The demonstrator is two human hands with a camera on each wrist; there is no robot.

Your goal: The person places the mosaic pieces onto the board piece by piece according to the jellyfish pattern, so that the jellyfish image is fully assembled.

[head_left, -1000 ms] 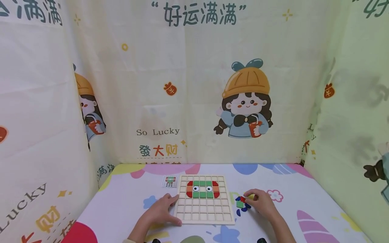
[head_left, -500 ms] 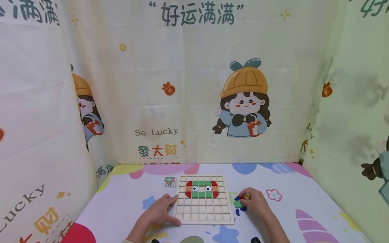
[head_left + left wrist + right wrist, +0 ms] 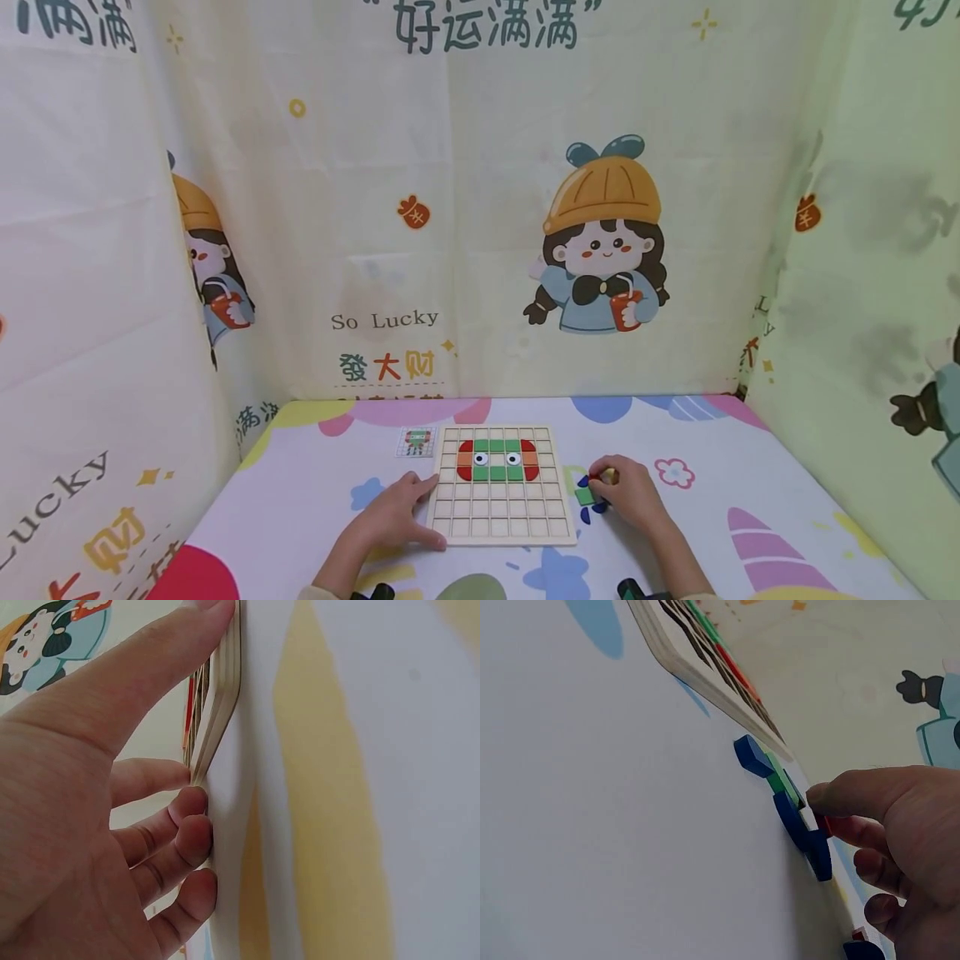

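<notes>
Tile, red (image 3: 823,823) and small, sits at lower right in the head view, pinched, I judge, between thumb and index fingertip of the right hand (image 3: 628,492). I expect it to be light, stiff and smooth, best held by 2 opposite edges. Close beside it, a green tile (image 3: 584,497) and several blue pieces (image 3: 789,814) leave me little finger room. Leftward, at lower centre, lies the grid board (image 3: 501,503), its raised rim an obstacle. The left hand (image 3: 397,508), thumb and index spread, touches its left side; a pattern card (image 3: 416,442) lies beside its upper-left corner.
</notes>
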